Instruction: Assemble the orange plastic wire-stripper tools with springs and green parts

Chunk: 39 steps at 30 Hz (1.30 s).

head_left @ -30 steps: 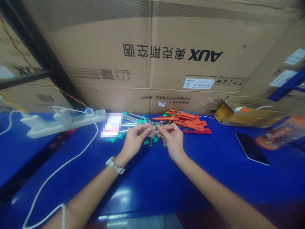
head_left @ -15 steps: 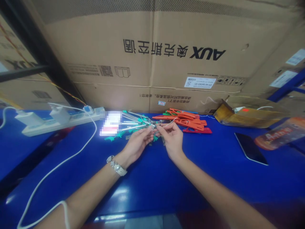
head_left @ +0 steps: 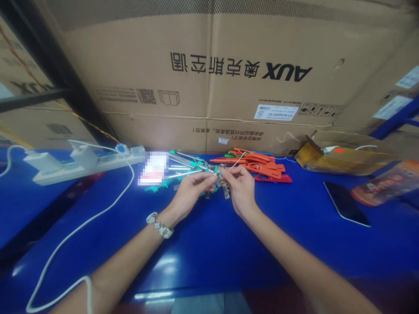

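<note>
My left hand (head_left: pixel 193 192), with a silver bracelet watch (head_left: pixel 160 225) on its wrist, is closed in a pinch near the middle of the table's back part. What its fingertips hold is too small to make out. Close against it, my right hand (head_left: pixel 241 187) pinches a thin white strand (head_left: pixel 238 161), whose free end sticks up to the right. A small green piece shows between the fingertips. Around the hands lie clear rods with teal-green plastic ends (head_left: pixel 186 159) and small clear pieces (head_left: pixel 225 191). Orange plastic pieces (head_left: pixel 266 167) are piled just beyond my right hand.
A white power strip (head_left: pixel 88 168) with plugs and a white cable (head_left: pixel 94 209) occupies the left. On the right are a dark phone (head_left: pixel 346 204), an orange-labelled bottle (head_left: pixel 386 183) and an open brown package (head_left: pixel 337 152). A large cardboard box (head_left: pixel 203 91) stands behind the blue table (head_left: pixel 212 257).
Both hands have shifted slightly, staying together in a pinch. The white strand now points up more steeply, and more of the clear pieces below the fingers shows.
</note>
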Available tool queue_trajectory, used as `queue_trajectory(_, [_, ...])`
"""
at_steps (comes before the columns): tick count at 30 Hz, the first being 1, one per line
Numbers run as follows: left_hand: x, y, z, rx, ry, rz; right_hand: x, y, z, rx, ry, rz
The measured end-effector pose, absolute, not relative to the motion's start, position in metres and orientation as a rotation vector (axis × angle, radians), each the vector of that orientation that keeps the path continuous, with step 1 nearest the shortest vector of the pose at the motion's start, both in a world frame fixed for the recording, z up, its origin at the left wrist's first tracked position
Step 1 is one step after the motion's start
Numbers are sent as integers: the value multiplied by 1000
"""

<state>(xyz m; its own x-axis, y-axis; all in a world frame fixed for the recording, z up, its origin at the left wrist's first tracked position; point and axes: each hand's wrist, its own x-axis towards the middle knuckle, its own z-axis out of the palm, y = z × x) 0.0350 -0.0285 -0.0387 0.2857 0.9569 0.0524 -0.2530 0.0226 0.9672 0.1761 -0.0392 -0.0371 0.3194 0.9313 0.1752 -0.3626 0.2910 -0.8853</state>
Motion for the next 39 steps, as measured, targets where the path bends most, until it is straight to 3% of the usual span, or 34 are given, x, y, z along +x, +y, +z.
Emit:
queue_trajectory(5, [14, -19, -35, 1719, 873, 1038, 186, -39, -29, -852, -903, 1305])
queue_trajectory(10, [14, -21, -32, 1926, 962, 1061, 189, -39, -32, -917, -1031, 1371])
queue_trajectory(26, [-29, 9, -34, 2458, 1225, 916, 222, 6, -44, -1494, -1751, 510])
queue_trajectory(39, [-16, 9, -45, 2702, 1200, 694, 218, -17, -39, -1467, -1855, 340])
